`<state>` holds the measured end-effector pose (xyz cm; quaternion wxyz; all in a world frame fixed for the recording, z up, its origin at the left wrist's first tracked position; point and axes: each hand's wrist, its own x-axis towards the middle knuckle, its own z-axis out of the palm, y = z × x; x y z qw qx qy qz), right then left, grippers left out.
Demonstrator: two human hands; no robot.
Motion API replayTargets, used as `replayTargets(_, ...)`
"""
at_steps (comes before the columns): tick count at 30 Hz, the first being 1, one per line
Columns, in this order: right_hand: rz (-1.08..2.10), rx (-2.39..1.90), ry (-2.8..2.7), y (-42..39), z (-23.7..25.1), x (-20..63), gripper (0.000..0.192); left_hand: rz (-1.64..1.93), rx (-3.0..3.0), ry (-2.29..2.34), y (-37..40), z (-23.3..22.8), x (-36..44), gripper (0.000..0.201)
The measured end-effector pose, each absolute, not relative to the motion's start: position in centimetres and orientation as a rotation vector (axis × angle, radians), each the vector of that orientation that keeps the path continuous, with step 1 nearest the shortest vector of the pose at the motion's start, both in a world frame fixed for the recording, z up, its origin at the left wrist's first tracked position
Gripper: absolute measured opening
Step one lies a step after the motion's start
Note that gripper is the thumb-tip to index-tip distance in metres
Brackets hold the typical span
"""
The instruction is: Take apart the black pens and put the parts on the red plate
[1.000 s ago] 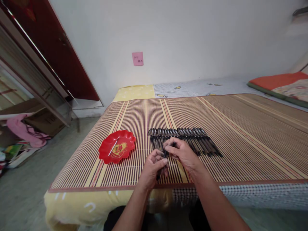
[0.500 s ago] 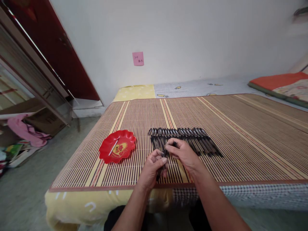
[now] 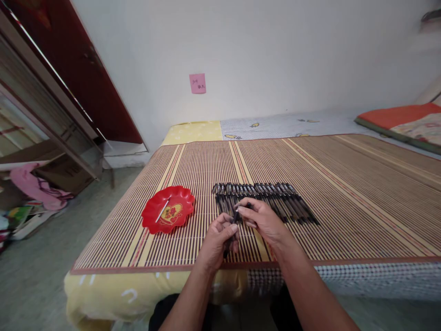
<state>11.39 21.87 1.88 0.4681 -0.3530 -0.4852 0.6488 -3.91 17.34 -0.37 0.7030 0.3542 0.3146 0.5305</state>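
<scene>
My left hand (image 3: 217, 236) is closed around a dark pen (image 3: 235, 217), which stands tilted with its upper end between my two hands. My right hand (image 3: 264, 222) is closed too, its thumb and forefinger pinched at the pen's upper end. A small black piece, perhaps a pen cap (image 3: 250, 205), shows among the right fingers. Just beyond my hands lies a row of several black capped pens (image 3: 275, 195), side by side on the striped bamboo mat (image 3: 193, 170). My hands hide part of that row.
A red scalloped plate (image 3: 149, 209) sits to the left, with a thin white stick (image 3: 162, 211) in it. The mat covers a bed with yellow bedding (image 3: 144, 294) at the front edge. A pink note (image 3: 197, 83) is stuck on the wall. An orange cushion (image 3: 396, 118) lies far right.
The pen's upper end now shows more plainly between my hands, close to the right fingertips. Both hands have barely shifted. The plate and the row of pens stay put.
</scene>
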Motion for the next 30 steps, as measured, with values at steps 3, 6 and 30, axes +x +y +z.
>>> replayTargets(3, 1.577, -0.887, -1.163, 21.87, 2.02, 11.24, 0.031, 1.176, 0.803, 0.699, 17.26, -0.36, -3.83, 0.040)
replayTargets(6, 1.628, -0.848, -1.171, 21.88, 2.08, 11.33, 0.030, 1.179, 0.791, 0.702, 17.21, -0.24, -3.78, 0.041)
replayTargets(30, 1.552, -0.880, -1.185, 21.74, 2.39, 11.04, 0.033, 1.233, 0.791, 0.773, 17.17, -0.09, -3.47, 0.042)
